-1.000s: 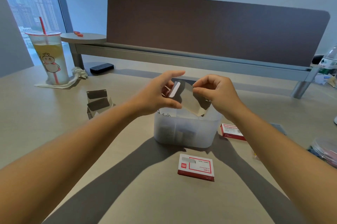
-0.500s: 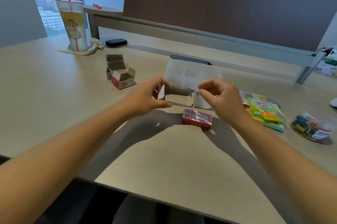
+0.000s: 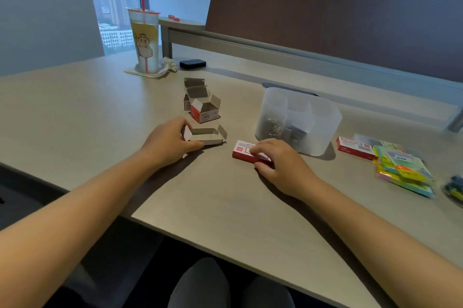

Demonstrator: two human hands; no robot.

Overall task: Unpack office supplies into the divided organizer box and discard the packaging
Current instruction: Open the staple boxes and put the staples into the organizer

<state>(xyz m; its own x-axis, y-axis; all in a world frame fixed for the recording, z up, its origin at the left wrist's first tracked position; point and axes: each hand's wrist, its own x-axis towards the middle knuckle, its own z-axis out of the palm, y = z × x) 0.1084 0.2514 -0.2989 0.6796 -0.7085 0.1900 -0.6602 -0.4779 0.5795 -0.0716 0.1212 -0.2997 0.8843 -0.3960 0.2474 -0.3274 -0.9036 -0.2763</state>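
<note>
The person sits at a pale desk [image 3: 225, 207] with both forearms stretched out over it. The left hand [image 3: 166, 141] rests on the desk surface and grips one end of an opened, flattened cardboard box [image 3: 208, 136], thumb below and fingers curled over the end flap, while the far flaps of that box stand open. The right hand [image 3: 278, 161] is curled over a closed red and white box [image 3: 244, 152] lying flat on the desk, fingers on its top and thumb at its near edge, gripping it. Just beyond that box stands the translucent divided organizer [image 3: 325, 129], upright, with small metal pieces in its left compartment and darker items in the middle one; what exactly they are is hard to tell. Beyond the left hand, two more opened boxes [image 3: 204, 107] stand together with their flaps up. To the right of the organizer lies another red and white box [image 3: 355, 148], and just beside it a pack of coloured sticky notes [image 3: 403, 172]. Far back on the left stands a drink cup [image 3: 144, 42] with a red straw on a napkin, and near it a small black case [image 3: 193, 63].
</note>
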